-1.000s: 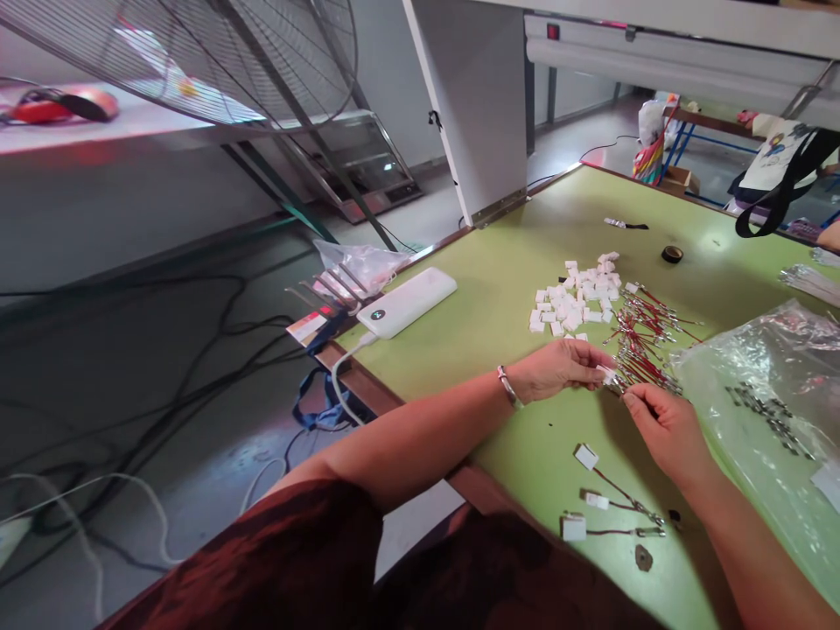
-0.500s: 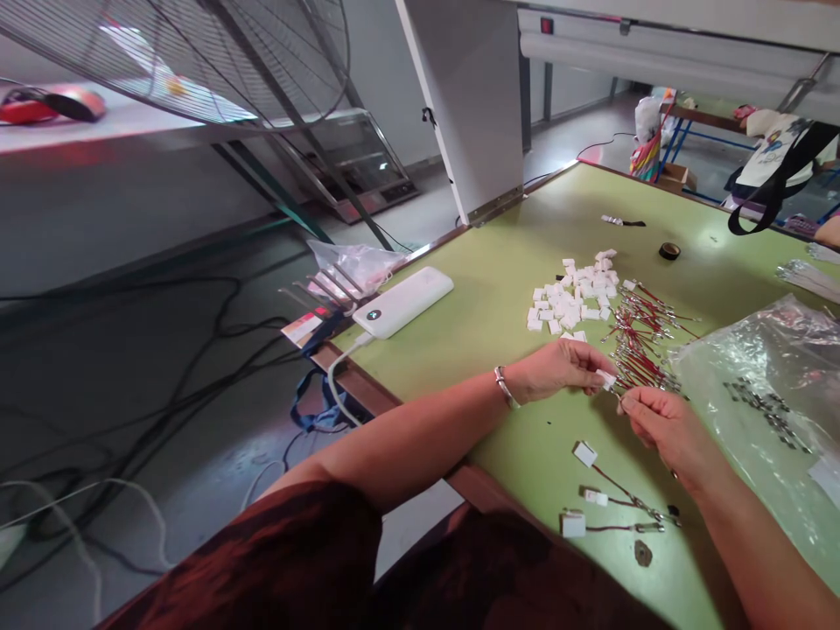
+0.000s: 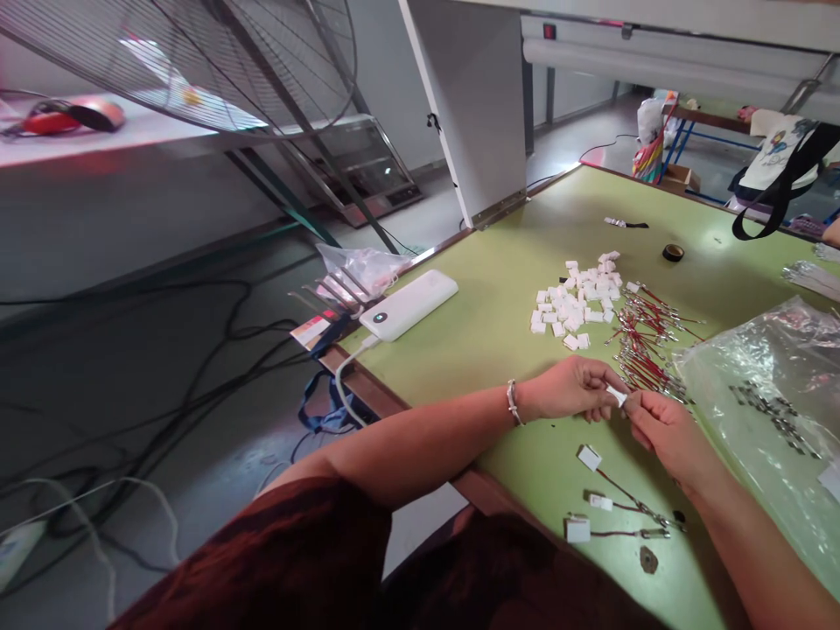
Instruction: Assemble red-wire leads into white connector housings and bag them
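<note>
My left hand (image 3: pixel 581 389) pinches a small white connector housing (image 3: pixel 617 396) between thumb and fingers, just above the green table. My right hand (image 3: pixel 662 430) is closed at the right end of that housing, its fingertips touching it; the short wire in its pinch is now hidden by the fingers. Beyond the hands lies a pile of red wires (image 3: pixel 647 363) with metal terminals. Left of them is a heap of white connector housings (image 3: pixel 581 297). Nearer me rest several housings with wires attached, one being a white housing with a dark red wire (image 3: pixel 578 528).
A clear plastic bag (image 3: pixel 741 350) with dark metal pieces lies on the right. A white power bank (image 3: pixel 413 306) with a cable sits at the table's left edge. Black tape (image 3: pixel 673 253) lies farther back. A large fan (image 3: pixel 262 61) stands at the left.
My hands have come together: the right fingertips now meet the housing, where a wire end showed between them before. The view has shifted slightly.
</note>
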